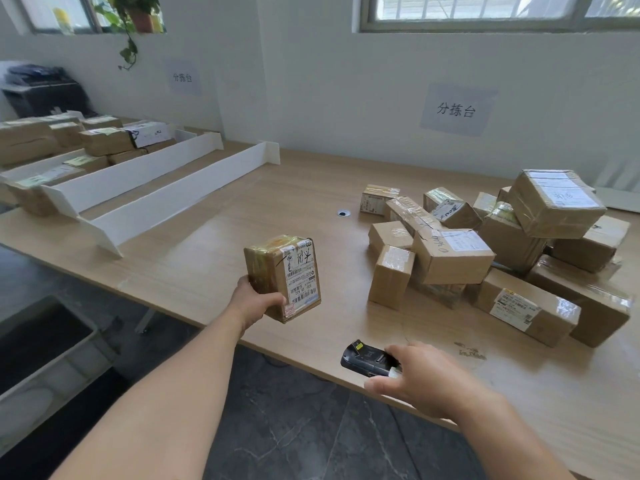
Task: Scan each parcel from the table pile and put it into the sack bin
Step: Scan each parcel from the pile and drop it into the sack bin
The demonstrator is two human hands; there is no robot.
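The left hand (254, 299) grips a small taped brown cardboard parcel (283, 278) above the wooden tabletop (194, 258); the right hand (419, 379) holds a black handheld scanner (363, 359) near the tabletop's near edge.

taped parcel (282, 277) upright, label showing; black scanner (367, 360) nearby; pile (453, 256) right.

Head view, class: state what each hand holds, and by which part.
The left hand grips a parcel by its lower end; the right hand holds the scanner by its rear end.
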